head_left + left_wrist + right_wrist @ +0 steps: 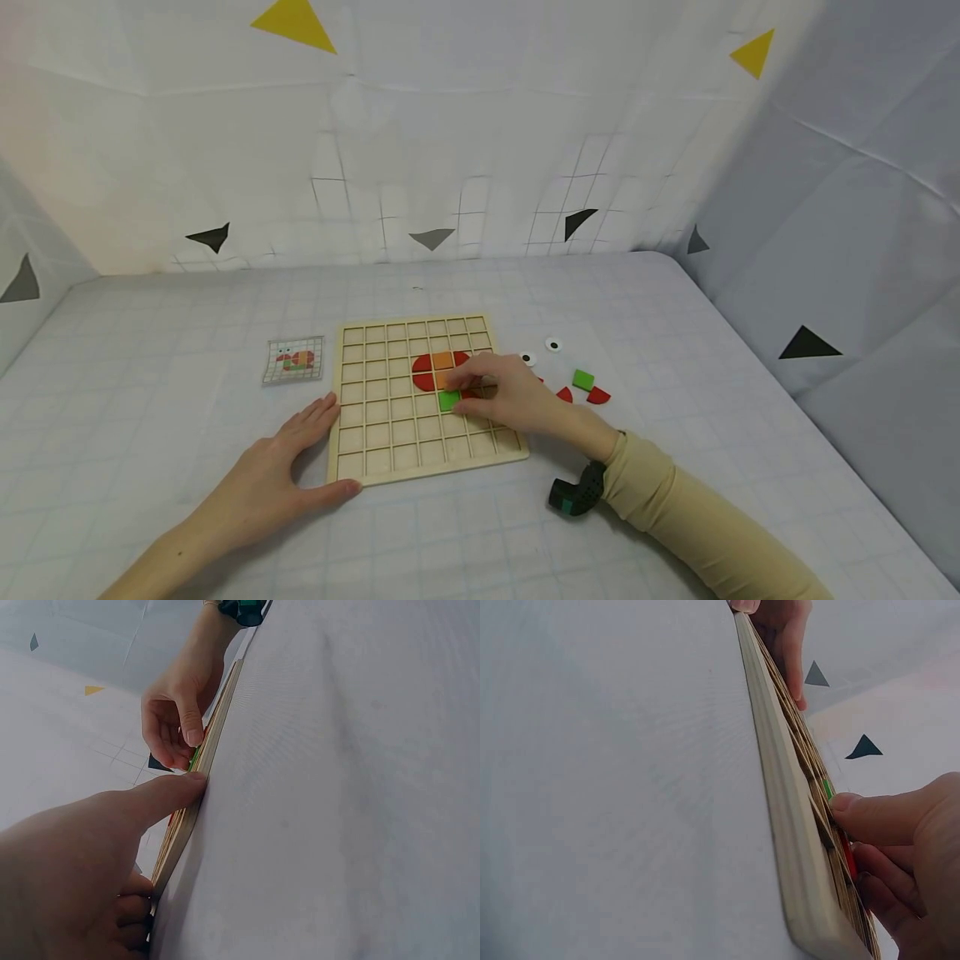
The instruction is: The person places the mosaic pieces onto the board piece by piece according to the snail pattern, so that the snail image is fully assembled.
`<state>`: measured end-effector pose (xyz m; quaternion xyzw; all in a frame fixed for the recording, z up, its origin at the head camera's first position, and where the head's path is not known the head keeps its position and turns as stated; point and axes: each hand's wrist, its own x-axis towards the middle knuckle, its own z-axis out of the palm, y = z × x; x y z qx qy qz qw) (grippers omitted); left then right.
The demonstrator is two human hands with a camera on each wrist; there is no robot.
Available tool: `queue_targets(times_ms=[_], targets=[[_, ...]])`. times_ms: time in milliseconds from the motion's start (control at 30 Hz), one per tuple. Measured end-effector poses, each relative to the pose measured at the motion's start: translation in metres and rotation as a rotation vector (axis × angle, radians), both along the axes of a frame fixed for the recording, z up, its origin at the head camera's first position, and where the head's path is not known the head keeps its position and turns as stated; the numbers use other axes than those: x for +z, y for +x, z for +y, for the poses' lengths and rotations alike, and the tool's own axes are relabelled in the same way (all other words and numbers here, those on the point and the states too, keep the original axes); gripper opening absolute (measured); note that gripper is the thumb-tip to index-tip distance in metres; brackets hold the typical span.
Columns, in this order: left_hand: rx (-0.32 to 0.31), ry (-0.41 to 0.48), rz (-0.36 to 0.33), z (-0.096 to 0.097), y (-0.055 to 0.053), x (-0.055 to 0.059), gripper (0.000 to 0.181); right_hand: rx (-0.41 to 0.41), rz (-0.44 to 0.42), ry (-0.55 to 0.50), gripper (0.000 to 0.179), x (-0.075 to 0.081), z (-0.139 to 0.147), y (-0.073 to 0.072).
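Well back from the far edge of the surface [180,350], a gridded board [377,435] is lying flat; left hand [266,475], fingers spread, is bracing its side, probably against sliding. Right hand [517,393] is touching a green tile [447,401] on it; can't tell if it's pinching.

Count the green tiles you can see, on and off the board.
2 visible: one green tile on the board, by the right hand; another green tile on the table, right of the board. The hand may hide more.
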<state>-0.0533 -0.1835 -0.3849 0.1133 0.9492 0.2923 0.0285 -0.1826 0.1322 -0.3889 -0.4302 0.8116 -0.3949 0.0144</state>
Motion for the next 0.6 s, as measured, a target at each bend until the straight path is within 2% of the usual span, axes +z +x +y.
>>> queue_targets(times_ms=[133, 300, 500, 600], targets=[[0.001, 0.004, 0.003, 0.000, 0.000, 0.000, 0.100, 0.005, 0.003, -0.008, 0.028, 0.001, 0.001, -0.001], [0.001, 0.007, 0.008, 0.000, 0.000, -0.001, 0.100, -0.032, 0.002, -0.016, 0.025, 0.005, 0.007, -0.007], [0.000, 0.006, 0.004, 0.000, 0.000, -0.001, 0.100, -0.086, -0.087, 0.003, 0.026, 0.024, 0.027, -0.017], [0.002, 0.001, 0.003, -0.001, 0.000, 0.000, 0.101, -0.089, -0.097, 0.050, 0.026, 0.037, 0.041, -0.023]])
